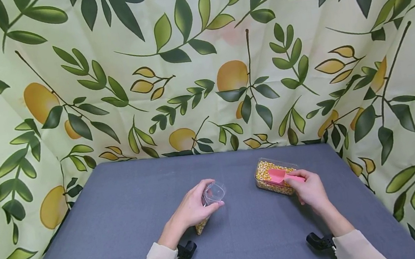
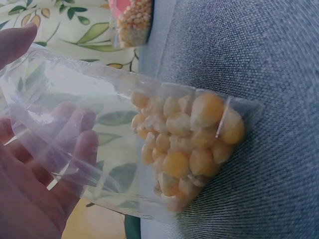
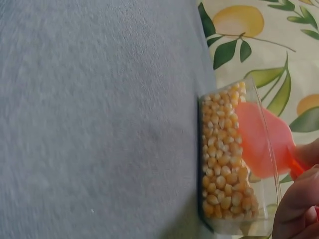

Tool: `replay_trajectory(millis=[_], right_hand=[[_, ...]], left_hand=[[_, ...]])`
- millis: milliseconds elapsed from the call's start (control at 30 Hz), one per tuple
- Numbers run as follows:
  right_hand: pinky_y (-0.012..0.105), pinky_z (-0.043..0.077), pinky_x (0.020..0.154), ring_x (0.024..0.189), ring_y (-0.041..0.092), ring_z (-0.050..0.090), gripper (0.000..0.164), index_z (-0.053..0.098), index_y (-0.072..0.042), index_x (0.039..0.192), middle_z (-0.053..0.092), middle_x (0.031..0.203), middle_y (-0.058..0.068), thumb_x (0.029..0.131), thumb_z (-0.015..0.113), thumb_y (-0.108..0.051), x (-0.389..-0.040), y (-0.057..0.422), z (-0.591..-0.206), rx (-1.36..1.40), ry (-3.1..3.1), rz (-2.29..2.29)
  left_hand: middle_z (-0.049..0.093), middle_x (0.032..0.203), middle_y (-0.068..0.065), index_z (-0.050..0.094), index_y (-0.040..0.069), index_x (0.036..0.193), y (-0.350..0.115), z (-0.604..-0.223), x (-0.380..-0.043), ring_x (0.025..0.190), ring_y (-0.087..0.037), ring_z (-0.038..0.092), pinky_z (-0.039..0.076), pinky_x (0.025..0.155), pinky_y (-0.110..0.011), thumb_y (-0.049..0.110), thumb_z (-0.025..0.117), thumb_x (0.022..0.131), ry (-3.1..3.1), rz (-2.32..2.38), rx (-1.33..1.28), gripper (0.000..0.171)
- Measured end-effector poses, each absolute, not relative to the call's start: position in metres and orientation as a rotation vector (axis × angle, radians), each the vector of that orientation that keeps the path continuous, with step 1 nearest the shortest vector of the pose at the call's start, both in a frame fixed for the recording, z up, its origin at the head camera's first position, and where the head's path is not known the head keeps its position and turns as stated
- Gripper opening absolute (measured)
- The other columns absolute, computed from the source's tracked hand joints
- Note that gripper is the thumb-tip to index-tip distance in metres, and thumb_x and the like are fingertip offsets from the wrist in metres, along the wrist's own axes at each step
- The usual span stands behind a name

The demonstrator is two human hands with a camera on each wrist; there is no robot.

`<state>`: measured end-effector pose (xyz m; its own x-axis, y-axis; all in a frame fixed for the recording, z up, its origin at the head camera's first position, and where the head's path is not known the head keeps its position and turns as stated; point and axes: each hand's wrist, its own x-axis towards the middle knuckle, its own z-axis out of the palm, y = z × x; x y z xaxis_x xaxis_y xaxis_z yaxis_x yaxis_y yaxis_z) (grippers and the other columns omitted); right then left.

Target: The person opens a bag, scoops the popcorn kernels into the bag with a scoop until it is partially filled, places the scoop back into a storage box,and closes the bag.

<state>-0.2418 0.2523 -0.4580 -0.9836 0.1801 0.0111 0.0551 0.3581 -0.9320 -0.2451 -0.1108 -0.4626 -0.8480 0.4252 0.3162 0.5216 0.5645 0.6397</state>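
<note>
My left hand (image 1: 194,206) grips a clear plastic bag (image 2: 114,134) near its top, fingers and thumb around the round open mouth. Corn kernels (image 2: 184,144) fill the bag's bottom, which meets the grey cloth. On the right, a clear rectangular container (image 1: 276,187) holds many corn kernels (image 3: 224,164). Over it, my right hand (image 1: 310,188) pinches the handle of a pink scoop (image 1: 277,176). The scoop's blade (image 3: 261,139) dips in among the kernels, its front edge hidden by them.
A grey cloth-covered table (image 1: 126,227) lies under everything. Behind and at both sides hangs a curtain (image 1: 192,70) printed with leaves and yellow fruit. A black wrist strap mount (image 1: 187,251) sits at the left wrist, and another mount (image 1: 320,241) at the right.
</note>
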Motion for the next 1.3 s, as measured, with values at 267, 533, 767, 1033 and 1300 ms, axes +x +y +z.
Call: replay_trajectory(millis=[267, 533, 767, 1033, 1300], right_hand=[[0.034, 0.040, 0.034, 0.035, 0.015, 0.043, 0.037, 0.061, -0.003, 0.113, 0.049, 0.057, 0.005, 0.087, 0.070, -0.026, -0.239, 0.244, -0.458, -0.280, -2.489, 1.650], [0.037, 0.042, 0.034, 0.032, 0.017, 0.046, 0.032, 0.063, -0.007, 0.111, 0.051, 0.054, 0.006, 0.086, 0.070, -0.026, -0.239, 0.237, -0.463, -0.304, -2.481, 1.539], [0.037, 0.042, 0.033, 0.031, 0.018, 0.048, 0.029, 0.064, -0.008, 0.110, 0.054, 0.056, 0.010, 0.086, 0.070, -0.024, -0.239, 0.230, -0.469, -0.345, -2.416, 1.499], [0.035, 0.041, 0.032, 0.030, 0.018, 0.049, 0.029, 0.063, -0.007, 0.111, 0.056, 0.057, 0.013, 0.088, 0.068, -0.024, -0.239, 0.222, -0.475, -0.366, -2.368, 1.513], [0.035, 0.041, 0.032, 0.031, 0.016, 0.047, 0.028, 0.063, -0.007, 0.109, 0.054, 0.055, 0.015, 0.088, 0.069, -0.023, -0.238, 0.220, -0.478, -0.357, -2.282, 1.623]], left_hand=[[0.061, 0.109, -0.006, 0.047, 0.021, 0.134, -0.111, -0.462, -0.244, 0.093, -0.009, 0.056, 0.047, 0.077, -0.032, 0.059, 0.064, 0.082, -2.666, -1.152, -0.811, 0.067], [0.062, 0.109, -0.006, 0.047, 0.021, 0.133, -0.110, -0.462, -0.244, 0.094, -0.009, 0.057, 0.048, 0.078, -0.033, 0.056, 0.066, 0.081, -2.665, -1.148, -0.800, 0.065], [0.062, 0.109, -0.007, 0.047, 0.021, 0.133, -0.110, -0.462, -0.244, 0.093, -0.009, 0.057, 0.047, 0.078, -0.033, 0.056, 0.066, 0.082, -2.660, -1.145, -0.804, 0.065], [0.062, 0.109, -0.007, 0.047, 0.018, 0.134, -0.110, -0.462, -0.243, 0.094, -0.010, 0.057, 0.048, 0.079, -0.033, 0.056, 0.066, 0.082, -2.666, -1.153, -0.803, 0.067], [0.061, 0.113, -0.010, 0.047, 0.015, 0.135, -0.110, -0.461, -0.243, 0.096, -0.011, 0.057, 0.048, 0.080, -0.035, 0.054, 0.066, 0.082, -2.669, -1.161, -0.813, 0.069]])
